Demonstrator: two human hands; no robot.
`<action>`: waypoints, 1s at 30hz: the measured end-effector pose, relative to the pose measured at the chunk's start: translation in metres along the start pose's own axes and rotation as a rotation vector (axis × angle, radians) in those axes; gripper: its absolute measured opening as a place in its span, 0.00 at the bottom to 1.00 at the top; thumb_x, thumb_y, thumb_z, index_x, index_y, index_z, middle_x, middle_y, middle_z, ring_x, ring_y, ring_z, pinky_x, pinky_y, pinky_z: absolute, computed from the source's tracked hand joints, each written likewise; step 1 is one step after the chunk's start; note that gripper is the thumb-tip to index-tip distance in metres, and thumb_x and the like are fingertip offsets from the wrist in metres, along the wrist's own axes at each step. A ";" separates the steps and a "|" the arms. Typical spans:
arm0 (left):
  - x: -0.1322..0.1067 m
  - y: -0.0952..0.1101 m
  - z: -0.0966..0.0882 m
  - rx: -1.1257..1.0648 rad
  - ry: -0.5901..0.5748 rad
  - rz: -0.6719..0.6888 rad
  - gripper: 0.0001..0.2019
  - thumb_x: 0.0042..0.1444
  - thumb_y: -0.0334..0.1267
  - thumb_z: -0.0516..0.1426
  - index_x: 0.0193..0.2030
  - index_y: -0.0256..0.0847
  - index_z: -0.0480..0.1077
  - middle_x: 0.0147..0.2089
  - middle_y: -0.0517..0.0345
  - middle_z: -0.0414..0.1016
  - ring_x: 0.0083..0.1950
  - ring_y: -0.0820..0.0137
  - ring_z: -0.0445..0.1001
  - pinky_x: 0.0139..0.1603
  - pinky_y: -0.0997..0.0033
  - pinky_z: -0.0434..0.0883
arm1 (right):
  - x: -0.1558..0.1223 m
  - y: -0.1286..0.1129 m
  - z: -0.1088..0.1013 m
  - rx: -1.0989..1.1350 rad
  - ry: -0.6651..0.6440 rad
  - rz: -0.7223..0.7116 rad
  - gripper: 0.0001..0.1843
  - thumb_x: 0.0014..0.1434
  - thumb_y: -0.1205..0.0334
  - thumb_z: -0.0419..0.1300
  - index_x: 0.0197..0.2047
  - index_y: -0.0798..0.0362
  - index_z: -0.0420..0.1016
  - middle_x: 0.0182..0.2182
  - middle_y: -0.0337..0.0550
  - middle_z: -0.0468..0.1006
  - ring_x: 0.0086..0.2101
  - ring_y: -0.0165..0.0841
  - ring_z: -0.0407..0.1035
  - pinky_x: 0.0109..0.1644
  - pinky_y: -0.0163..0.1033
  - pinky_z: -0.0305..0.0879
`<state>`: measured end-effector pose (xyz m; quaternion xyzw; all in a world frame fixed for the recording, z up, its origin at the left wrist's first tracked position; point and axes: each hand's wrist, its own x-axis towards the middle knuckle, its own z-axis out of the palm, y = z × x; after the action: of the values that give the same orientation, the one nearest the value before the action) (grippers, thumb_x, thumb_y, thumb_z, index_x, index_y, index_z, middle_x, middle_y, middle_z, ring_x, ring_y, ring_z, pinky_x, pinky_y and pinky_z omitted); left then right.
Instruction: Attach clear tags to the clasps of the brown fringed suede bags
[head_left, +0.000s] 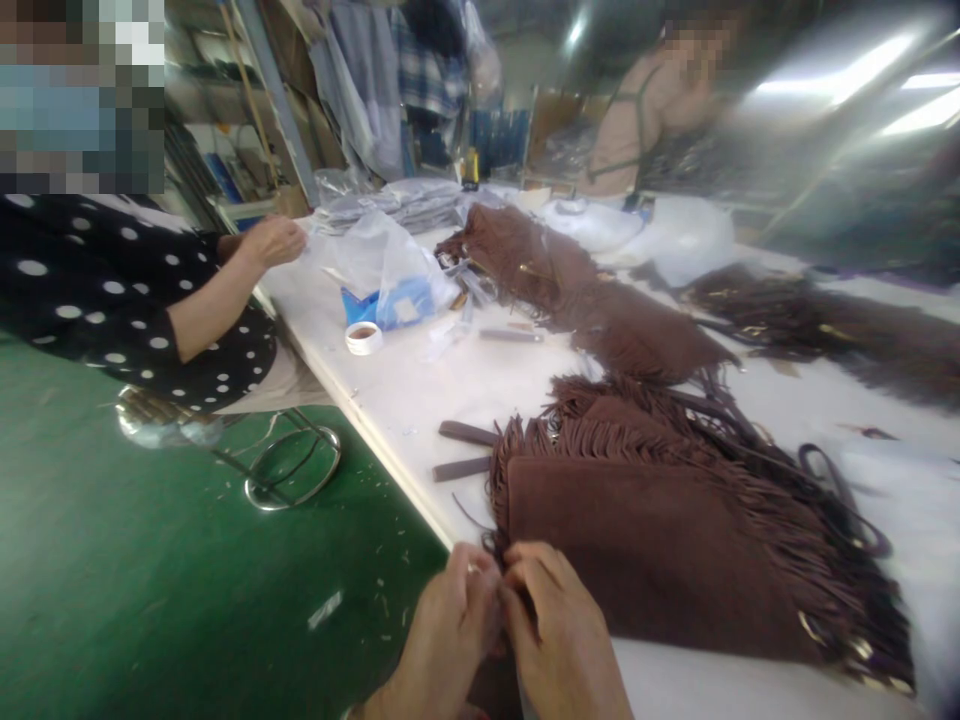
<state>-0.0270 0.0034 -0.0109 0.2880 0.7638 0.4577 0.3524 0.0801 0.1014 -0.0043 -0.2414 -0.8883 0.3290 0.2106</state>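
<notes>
My left hand (pixel 455 620) and my right hand (pixel 556 625) meet at the table's near edge, fingers pinched close together. Brown suede-like material (pixel 493 685) shows between and below them, seemingly in the fingers' grip; the exact part is hidden. Thin dark strands curl up just beyond the fingertips. Right beside my right hand lies a dark brown suede bag (pixel 645 550) with a smooth panel and long fringe, gold-coloured metal fittings at its lower right. Two flat brown strap ends (pixel 461 468) stick out to the left of the fringe.
More brown fringed bags (pixel 637 330) lie farther along the white table (pixel 420 400). A tape roll (pixel 364 338), a blue packet (pixel 405 303) and clear plastic bags sit near the left edge. A co-worker in polka dots (pixel 217 300) is at the left; another person is behind. A stool (pixel 292 460) stands on the green floor.
</notes>
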 end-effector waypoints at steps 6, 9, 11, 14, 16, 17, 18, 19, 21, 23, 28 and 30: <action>-0.010 -0.023 -0.023 -0.411 -0.158 -0.070 0.19 0.62 0.55 0.54 0.43 0.39 0.64 0.31 0.57 0.73 0.31 0.69 0.72 0.31 0.74 0.66 | 0.002 -0.003 0.006 -0.037 0.089 0.059 0.08 0.63 0.71 0.49 0.33 0.50 0.62 0.39 0.41 0.70 0.39 0.34 0.69 0.44 0.42 0.63; -0.011 -0.038 -0.025 -0.594 -0.277 -0.165 0.23 0.54 0.57 0.61 0.40 0.39 0.63 0.33 0.53 0.76 0.31 0.66 0.75 0.32 0.70 0.69 | 0.003 -0.005 0.010 -0.094 0.119 0.070 0.08 0.64 0.70 0.47 0.34 0.50 0.62 0.37 0.41 0.69 0.36 0.35 0.69 0.41 0.42 0.63; -0.010 -0.042 -0.022 -0.677 -0.296 -0.237 0.25 0.48 0.56 0.65 0.37 0.39 0.63 0.33 0.50 0.77 0.29 0.64 0.77 0.30 0.70 0.69 | 0.005 -0.007 0.012 -0.141 0.134 0.061 0.08 0.64 0.69 0.46 0.34 0.50 0.62 0.35 0.42 0.69 0.35 0.36 0.69 0.41 0.43 0.64; -0.008 -0.036 -0.017 -0.724 -0.228 -0.291 0.22 0.47 0.52 0.66 0.34 0.38 0.62 0.30 0.50 0.78 0.26 0.66 0.76 0.25 0.74 0.65 | 0.005 -0.008 0.013 -0.216 0.178 0.024 0.09 0.64 0.69 0.46 0.33 0.50 0.61 0.34 0.44 0.69 0.35 0.37 0.70 0.40 0.44 0.68; -0.009 -0.028 -0.016 -0.743 -0.182 -0.300 0.18 0.49 0.48 0.65 0.33 0.39 0.62 0.29 0.51 0.77 0.25 0.69 0.74 0.25 0.76 0.63 | -0.002 -0.005 0.014 -0.273 0.222 -0.036 0.08 0.65 0.69 0.46 0.35 0.51 0.64 0.36 0.48 0.72 0.37 0.39 0.72 0.40 0.45 0.70; -0.009 -0.024 -0.015 -0.743 -0.163 -0.297 0.17 0.49 0.46 0.65 0.32 0.39 0.63 0.29 0.52 0.77 0.24 0.70 0.73 0.25 0.77 0.61 | -0.007 -0.004 0.015 -0.303 0.237 -0.075 0.07 0.65 0.68 0.47 0.38 0.52 0.66 0.38 0.50 0.73 0.39 0.40 0.73 0.41 0.45 0.71; -0.009 -0.021 -0.016 -0.735 -0.151 -0.290 0.16 0.49 0.44 0.64 0.32 0.39 0.63 0.28 0.52 0.77 0.24 0.72 0.71 0.24 0.78 0.60 | -0.014 -0.002 0.016 -0.331 0.250 -0.114 0.07 0.66 0.67 0.48 0.42 0.53 0.67 0.41 0.52 0.75 0.41 0.41 0.73 0.43 0.45 0.72; -0.009 -0.019 -0.016 -0.726 -0.146 -0.278 0.15 0.49 0.43 0.64 0.31 0.39 0.63 0.27 0.53 0.77 0.23 0.73 0.70 0.24 0.78 0.59 | -0.022 -0.001 0.019 -0.352 0.263 -0.143 0.09 0.66 0.66 0.49 0.46 0.53 0.68 0.43 0.53 0.75 0.44 0.41 0.73 0.44 0.45 0.73; -0.009 -0.017 -0.017 -0.733 -0.145 -0.264 0.13 0.49 0.41 0.63 0.31 0.39 0.63 0.26 0.54 0.76 0.21 0.75 0.67 0.23 0.79 0.57 | -0.039 0.000 0.029 -0.359 0.288 -0.160 0.12 0.67 0.66 0.49 0.51 0.51 0.68 0.44 0.51 0.77 0.44 0.39 0.75 0.44 0.40 0.74; -0.008 -0.017 -0.017 -0.773 -0.157 -0.276 0.14 0.49 0.41 0.64 0.30 0.39 0.63 0.23 0.58 0.73 0.19 0.77 0.63 0.21 0.79 0.55 | -0.052 -0.002 0.040 -0.330 0.304 -0.136 0.13 0.68 0.67 0.47 0.51 0.49 0.69 0.41 0.47 0.79 0.39 0.35 0.77 0.38 0.35 0.74; -0.009 -0.016 -0.020 -0.789 -0.205 -0.323 0.20 0.46 0.50 0.67 0.29 0.39 0.63 0.17 0.66 0.63 0.15 0.80 0.55 0.15 0.80 0.47 | -0.054 -0.007 0.055 -0.164 0.239 -0.090 0.16 0.70 0.65 0.44 0.50 0.46 0.71 0.35 0.41 0.80 0.33 0.32 0.78 0.30 0.30 0.72; -0.009 -0.014 -0.023 -0.764 -0.219 -0.323 0.22 0.45 0.52 0.68 0.30 0.39 0.64 0.19 0.64 0.65 0.15 0.81 0.55 0.15 0.81 0.46 | -0.049 -0.007 0.052 -0.057 0.196 -0.055 0.18 0.71 0.62 0.42 0.46 0.47 0.73 0.31 0.40 0.78 0.28 0.30 0.77 0.29 0.29 0.71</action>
<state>-0.0413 -0.0211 -0.0139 0.0603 0.5327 0.6135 0.5799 0.0894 0.0438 -0.0465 -0.2538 -0.8787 0.2725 0.2986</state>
